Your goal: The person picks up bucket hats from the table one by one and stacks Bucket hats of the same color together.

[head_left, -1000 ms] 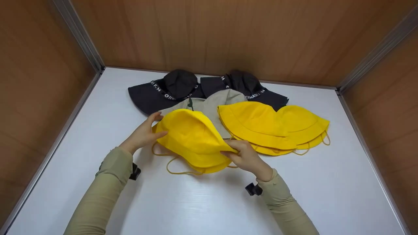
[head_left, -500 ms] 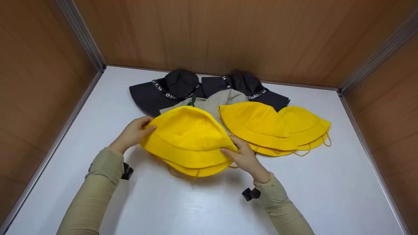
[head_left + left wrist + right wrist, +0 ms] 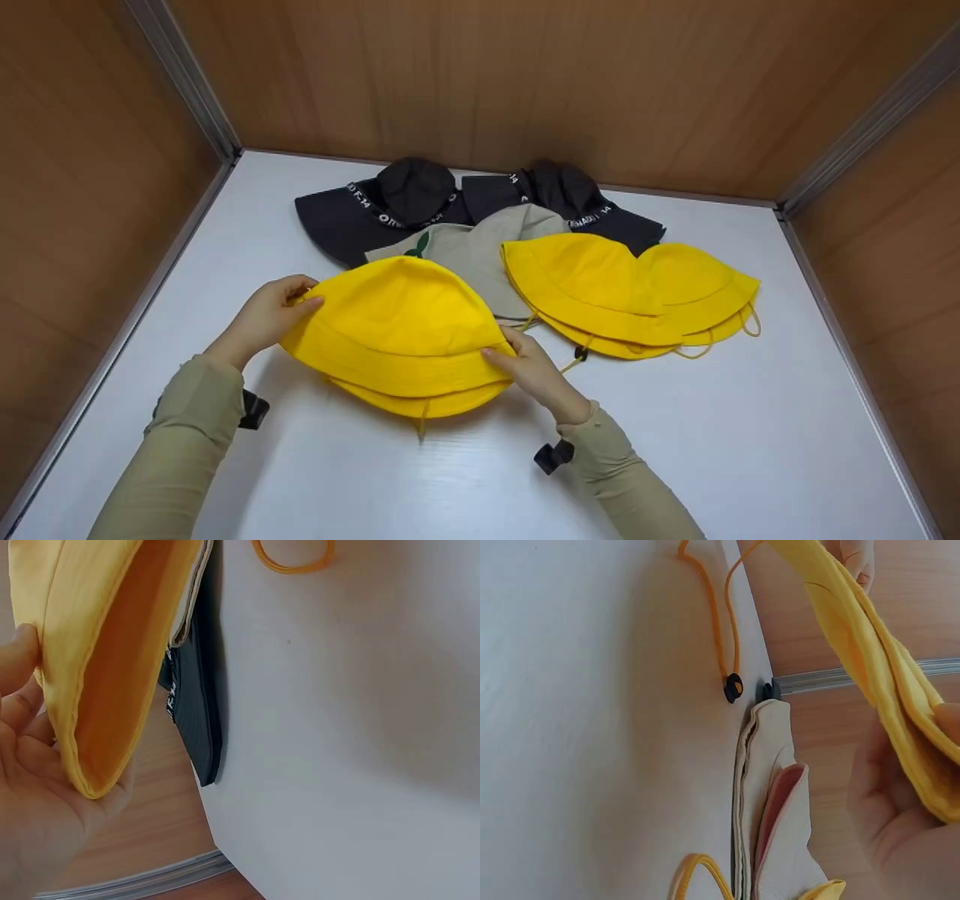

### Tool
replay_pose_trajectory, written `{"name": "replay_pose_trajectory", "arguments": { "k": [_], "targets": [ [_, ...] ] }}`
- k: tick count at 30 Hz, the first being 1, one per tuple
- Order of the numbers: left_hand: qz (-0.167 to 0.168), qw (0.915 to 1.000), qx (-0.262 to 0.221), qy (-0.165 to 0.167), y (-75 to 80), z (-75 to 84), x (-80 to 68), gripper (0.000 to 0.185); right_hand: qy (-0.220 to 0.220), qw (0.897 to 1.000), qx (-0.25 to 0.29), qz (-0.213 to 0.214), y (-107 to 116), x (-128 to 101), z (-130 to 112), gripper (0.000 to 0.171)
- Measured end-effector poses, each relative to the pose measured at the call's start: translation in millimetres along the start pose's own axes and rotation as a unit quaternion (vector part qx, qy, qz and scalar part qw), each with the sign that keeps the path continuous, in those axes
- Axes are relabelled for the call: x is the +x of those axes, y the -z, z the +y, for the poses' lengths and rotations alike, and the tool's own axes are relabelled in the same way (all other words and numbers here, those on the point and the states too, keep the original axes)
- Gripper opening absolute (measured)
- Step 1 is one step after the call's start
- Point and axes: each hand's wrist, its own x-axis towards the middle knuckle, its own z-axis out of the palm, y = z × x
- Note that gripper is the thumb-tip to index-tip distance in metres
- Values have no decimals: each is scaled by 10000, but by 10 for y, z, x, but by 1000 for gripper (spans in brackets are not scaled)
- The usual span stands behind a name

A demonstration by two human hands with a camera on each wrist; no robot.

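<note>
Yellow hat (image 3: 397, 330) — white table (image 3: 750, 435), wooden walls (image 3: 480, 75)

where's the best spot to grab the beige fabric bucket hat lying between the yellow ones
Probably its bare brim on the left, beside the small green emblem: the beige fabric bucket hat is covered on the right by the stacked yellow bucket hats. Come from the front-left with a pinch grip; the black hats crowd its far edge.

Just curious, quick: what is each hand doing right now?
Left hand: grips the yellow hat by its brim.
Right hand: pinches the same hat's brim.
</note>
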Motion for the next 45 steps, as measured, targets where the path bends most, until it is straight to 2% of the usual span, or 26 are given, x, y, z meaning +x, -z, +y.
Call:
{"name": "replay_pose_trajectory", "arguments": {
  "k": [5,10,17,22,26,31,36,39,42,45],
  "targets": [
    [-19,9998,140,114,-14,-141,-30,41,-40,9997,-150,-166,-124,56,68,42],
    [-60,9992,246,315,-48,-319,-55,43,78,9975,-559,-429,-234,112,157,32],
    [-172,9972,281,671,-59,-541,-74,47,107,9904,-1299,-455,-354,176,215,23],
    [-244,9943,427,950,-27,-688,-102,50,44,9864,-1545,-557,-454,228,222,21],
    [-219,9930,573,1008,-13,-795,-122,49,117,9821,-1772,-626,-558,276,233,20],
    [-110,9923,780,952,0,-927,-175,47,43,9704,-2302,-733,-694,309,199,25],
    [-40,9901,626,1256,14,-1002,-229,50,40,9551,-2884,-683,-797,335,166,19],
    [11,9889,561,1375,7,-1016,-234,54,90,9467,-3150,-666,-821,341,160,21],
    [71,9889,540,1385,-9,-1023,-237,55,48,9339,-3500,-723,-828,360,143,26],
    [174,9896,513,1329,-37,-1052,-252,53,-35,9154,-3945,-805,-830,387,122,33]
  ]
}}
